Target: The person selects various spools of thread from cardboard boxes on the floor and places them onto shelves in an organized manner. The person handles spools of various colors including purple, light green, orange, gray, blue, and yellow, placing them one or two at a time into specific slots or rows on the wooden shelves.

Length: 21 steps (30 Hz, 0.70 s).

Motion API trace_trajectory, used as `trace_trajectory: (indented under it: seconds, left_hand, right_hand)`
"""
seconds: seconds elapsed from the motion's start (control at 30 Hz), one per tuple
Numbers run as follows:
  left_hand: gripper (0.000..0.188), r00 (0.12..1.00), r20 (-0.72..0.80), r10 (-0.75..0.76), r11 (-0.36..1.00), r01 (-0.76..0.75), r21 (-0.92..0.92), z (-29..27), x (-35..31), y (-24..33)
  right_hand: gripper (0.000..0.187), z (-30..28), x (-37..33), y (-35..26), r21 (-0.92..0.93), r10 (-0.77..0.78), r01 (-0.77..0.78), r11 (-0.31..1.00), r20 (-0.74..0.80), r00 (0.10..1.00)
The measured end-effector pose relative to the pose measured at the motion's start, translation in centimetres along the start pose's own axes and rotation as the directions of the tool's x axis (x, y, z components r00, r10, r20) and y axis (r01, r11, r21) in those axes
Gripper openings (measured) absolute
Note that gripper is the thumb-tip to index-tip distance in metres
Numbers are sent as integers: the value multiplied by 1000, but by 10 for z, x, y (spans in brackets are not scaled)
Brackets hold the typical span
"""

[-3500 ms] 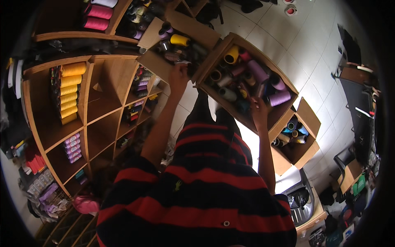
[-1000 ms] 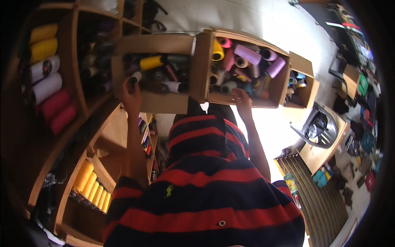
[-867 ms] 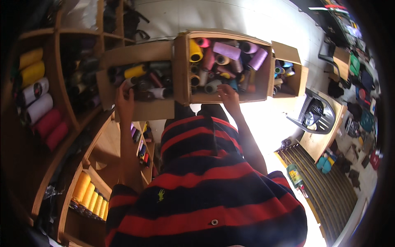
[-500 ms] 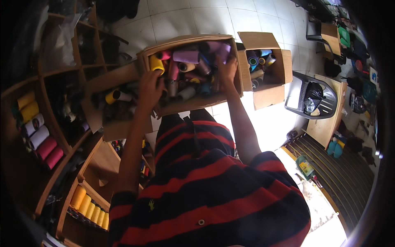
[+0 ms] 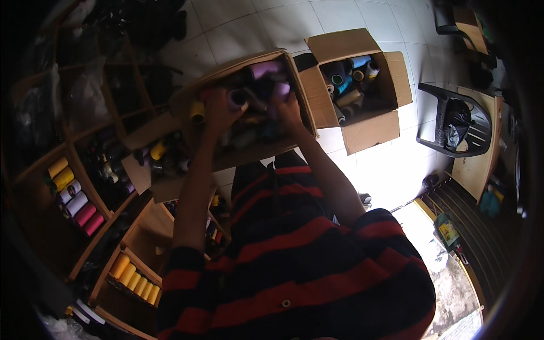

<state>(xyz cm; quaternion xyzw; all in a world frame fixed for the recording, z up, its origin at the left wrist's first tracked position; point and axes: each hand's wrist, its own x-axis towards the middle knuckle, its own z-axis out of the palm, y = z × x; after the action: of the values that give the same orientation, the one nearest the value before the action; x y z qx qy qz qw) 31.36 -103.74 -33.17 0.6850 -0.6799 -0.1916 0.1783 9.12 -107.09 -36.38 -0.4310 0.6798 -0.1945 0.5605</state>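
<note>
Both hands reach into a large cardboard carton [image 5: 299,90] of thread spools: the left hand [image 5: 222,113] is at a purple spool [image 5: 237,100] with its end turned up, and the right hand [image 5: 288,112] has its fingers curled at a lilac thread cone [image 5: 280,90] by the carton's right wall. Shadow and blur hide the fingertips, so whether either is pinching thread or only touching cannot be told. Such spools are probably light and firm-cored, with a smooth, slightly slippery winding that could snag or slide loose; the best hold is likely around the full body or at the exposed core end, without dragging the strands. A yellow spool [image 5: 197,111] lies left of the left hand. What bears the carton is hidden, while pale floor tiles [image 5: 232,31] show beyond it. Just to the right, a smaller open carton [image 5: 371,131] holds more spools; wooden shelving [image 5: 150,226] with yellow spools [image 5: 134,279] stands at left, and a dark chair [image 5: 484,133] at right.
</note>
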Motion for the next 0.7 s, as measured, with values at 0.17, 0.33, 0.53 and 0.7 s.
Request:
trace_trajectory:
  seconds: [0.17, 0.33, 0.53, 0.7]
  left_hand:
    - [62, 986, 16, -164, 888, 155, -433, 6, 11, 11]
    - [50, 944, 253, -213, 607, 330, -723, 8, 61, 51]
    - [36, 933, 320, -165, 545, 356, -759, 16, 54, 45]
    - [38, 938, 70, -338, 447, 226, -865, -5, -11, 24]
  right_hand:
    - [55, -47, -64, 1, 389, 75, -231, 892, 378, 923]
    - [59, -91, -103, 11, 409, 86, -332, 850, 515, 853]
    - [70, -148, -107, 51, 174, -145, 67, 983, 491, 859]
    - [53, -156, -104, 12, 402, 95, -434, 806, 636, 766]
